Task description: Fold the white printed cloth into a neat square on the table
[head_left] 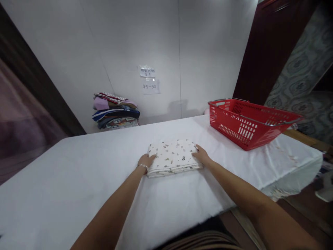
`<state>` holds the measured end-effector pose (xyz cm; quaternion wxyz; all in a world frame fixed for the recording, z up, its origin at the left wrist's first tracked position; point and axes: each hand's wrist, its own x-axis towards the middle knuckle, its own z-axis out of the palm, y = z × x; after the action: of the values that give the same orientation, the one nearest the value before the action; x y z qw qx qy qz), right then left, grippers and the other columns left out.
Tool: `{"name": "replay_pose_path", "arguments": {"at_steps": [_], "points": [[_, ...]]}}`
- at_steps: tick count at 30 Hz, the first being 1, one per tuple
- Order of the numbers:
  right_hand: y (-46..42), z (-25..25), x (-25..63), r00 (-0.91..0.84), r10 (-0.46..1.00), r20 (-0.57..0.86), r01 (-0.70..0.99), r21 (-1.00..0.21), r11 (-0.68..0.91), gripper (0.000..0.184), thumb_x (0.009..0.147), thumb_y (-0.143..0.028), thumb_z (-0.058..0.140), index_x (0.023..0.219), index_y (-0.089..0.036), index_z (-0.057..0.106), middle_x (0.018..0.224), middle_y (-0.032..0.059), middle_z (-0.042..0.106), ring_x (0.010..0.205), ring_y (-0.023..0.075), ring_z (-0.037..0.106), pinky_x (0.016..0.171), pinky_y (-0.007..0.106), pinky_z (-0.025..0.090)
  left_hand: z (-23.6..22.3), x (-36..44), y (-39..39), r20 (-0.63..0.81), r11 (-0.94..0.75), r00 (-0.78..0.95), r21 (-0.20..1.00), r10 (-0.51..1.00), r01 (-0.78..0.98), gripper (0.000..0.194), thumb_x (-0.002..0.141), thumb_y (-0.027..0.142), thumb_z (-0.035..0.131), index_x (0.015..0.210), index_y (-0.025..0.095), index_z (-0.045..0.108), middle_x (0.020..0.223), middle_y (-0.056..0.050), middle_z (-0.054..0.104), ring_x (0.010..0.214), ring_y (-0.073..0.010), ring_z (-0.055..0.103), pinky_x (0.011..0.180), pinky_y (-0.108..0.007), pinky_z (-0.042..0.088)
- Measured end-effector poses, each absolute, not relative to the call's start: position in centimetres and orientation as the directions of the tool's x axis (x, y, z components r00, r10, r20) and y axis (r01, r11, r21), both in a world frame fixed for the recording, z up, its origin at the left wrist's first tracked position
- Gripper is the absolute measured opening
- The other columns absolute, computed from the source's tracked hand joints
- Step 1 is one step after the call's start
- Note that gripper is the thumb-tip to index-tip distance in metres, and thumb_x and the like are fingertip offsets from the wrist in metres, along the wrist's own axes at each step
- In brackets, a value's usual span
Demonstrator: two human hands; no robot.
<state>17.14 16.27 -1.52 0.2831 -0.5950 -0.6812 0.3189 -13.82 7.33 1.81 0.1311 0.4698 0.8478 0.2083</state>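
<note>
A folded white cloth with small dark prints [173, 157] lies flat in the middle of the white table [78, 173]. My left hand [146, 161] rests against its left edge, fingers curled onto the fabric; a bracelet circles that wrist. On the cloth's right edge sits my right hand [202, 155], its fingers lying over the corner. Both hands press the sides of the folded cloth, which stays on the table.
A red plastic basket [249, 121] with metal handles stands at the table's right back. A stack of folded colourful clothes [116, 111] sits at the back left against the white wall, under two paper notes [148, 79]. The table's front edge is near my body.
</note>
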Motion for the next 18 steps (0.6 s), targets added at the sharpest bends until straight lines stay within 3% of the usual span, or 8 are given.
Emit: {"name": "replay_pose_path", "arguments": {"at_steps": [6,12,15,18], "points": [[16.3,-1.5,14.5,-0.129,0.988,0.088,0.611,-0.777,0.149,0.068,0.070,-0.032,0.052,0.134,-0.017,0.035,0.124,0.0079,0.053,0.109,0.0240,0.051,0.092,0.034,0.039,2.5,-15.6,8.3,-0.079,0.531,-0.572,0.492,0.816,0.690,0.053,0.072,0.053,0.052,0.105,0.012,0.056,0.109,-0.016,0.062,0.102,-0.0268,0.056,0.079,-0.031,0.042],[15.6,-1.7,15.9,-0.189,0.976,0.112,0.604,-0.770,0.205,0.061,0.075,-0.040,0.050,0.131,-0.018,0.040,0.125,0.0086,0.052,0.110,0.0245,0.050,0.092,0.037,0.038,2.1,-15.9,6.1,-0.122,0.533,-0.560,0.518,0.820,0.669,0.060,0.071,0.055,0.053,0.115,0.015,0.051,0.112,-0.012,0.061,0.097,-0.0223,0.059,0.077,-0.027,0.043],[14.3,-1.7,16.5,-0.211,0.946,0.247,0.625,-0.710,0.325,0.053,0.078,-0.040,0.045,0.126,-0.016,0.046,0.130,0.0098,0.046,0.118,0.0241,0.042,0.098,0.038,0.032,1.7,-15.5,3.7,-0.147,0.510,-0.535,0.582,0.832,0.633,0.062,0.072,0.054,0.053,0.122,0.017,0.045,0.105,-0.008,0.064,0.084,-0.0184,0.062,0.075,-0.026,0.045],[12.6,-1.4,16.7,-0.278,0.872,0.403,0.611,-0.626,0.484,0.044,0.082,-0.038,0.041,0.119,-0.018,0.054,0.132,0.0086,0.044,0.123,0.0232,0.036,0.102,0.039,0.026,1.3,-14.4,1.4,-0.047,0.449,-0.556,0.648,0.830,0.615,0.054,0.077,0.048,0.050,0.122,0.018,0.045,0.105,-0.006,0.063,0.082,-0.0162,0.061,0.076,-0.027,0.046]]}}
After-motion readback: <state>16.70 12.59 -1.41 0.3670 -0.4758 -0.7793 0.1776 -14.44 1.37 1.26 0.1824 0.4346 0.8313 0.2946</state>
